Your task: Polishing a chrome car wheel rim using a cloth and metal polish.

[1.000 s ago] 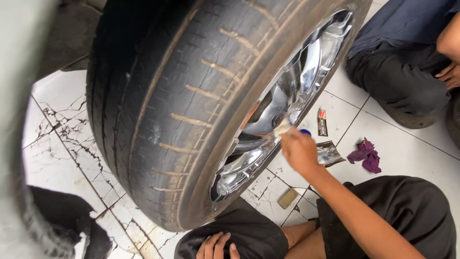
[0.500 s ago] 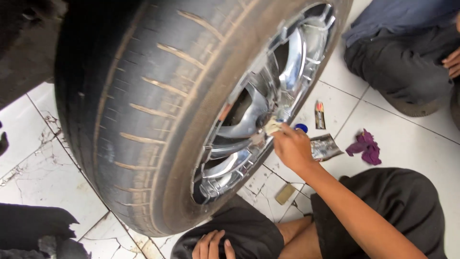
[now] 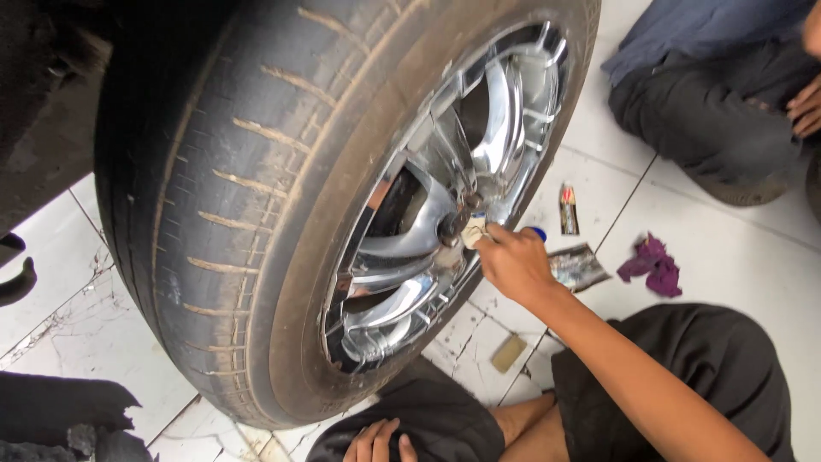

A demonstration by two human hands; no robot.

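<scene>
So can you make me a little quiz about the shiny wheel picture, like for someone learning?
1. True or false: the right hand presses a small pale pad against the chrome wheel.
2. What colour is the crumpled cloth on the tiled floor? A green, B purple, C yellow.
3. Where does the left hand rest?

Key: 1 true. 2 B. 3 On the person's knee, low in the picture, below the tyre.
</scene>
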